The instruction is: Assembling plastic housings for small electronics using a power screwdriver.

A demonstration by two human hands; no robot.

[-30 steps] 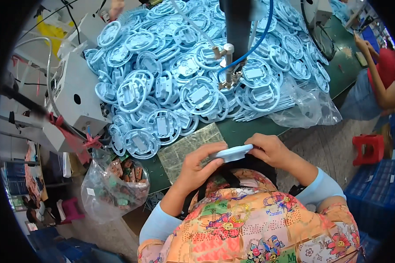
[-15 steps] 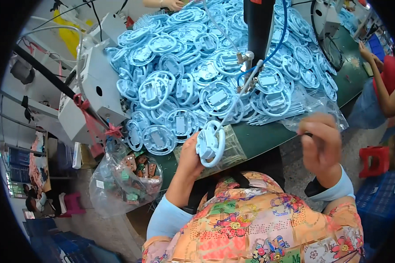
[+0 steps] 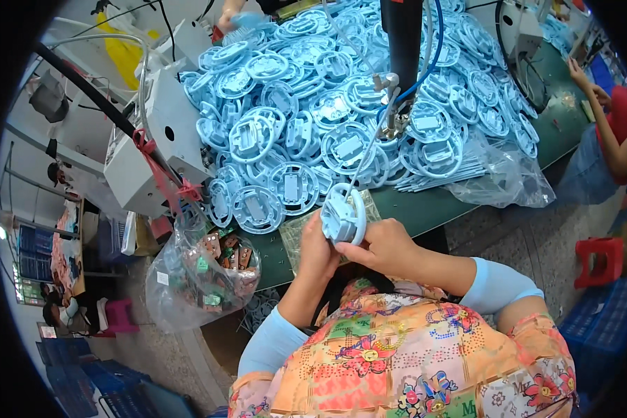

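My left hand (image 3: 315, 247) is closed round the lower left of a light-blue plastic ring housing (image 3: 340, 217), which has a boxy centre and is tilted up on edge. Against its lower right side press the thumb and fingers of my right hand (image 3: 380, 245); anything small between these fingers is hidden. A thin pale rod (image 3: 369, 155) runs from behind the housing toward the tip of an upright black tool (image 3: 401, 49); I cannot tell whether it joins the housing. Beyond my hands lies a large heap of similar housings (image 3: 348, 150).
Left of my hands, a clear plastic bag (image 3: 177, 296) holds brown and green small parts. Thin light-blue rods (image 3: 442, 173) and clear wrap (image 3: 512, 177) lie on the green table (image 3: 414, 212). A white machine box (image 3: 150, 150) stands left; another person (image 3: 616, 132) is at right.
My right hand has come in from the right, where its fingertips pinched something small and dark, to the housing. My left hand still holds the housing. The view has shifted slightly.
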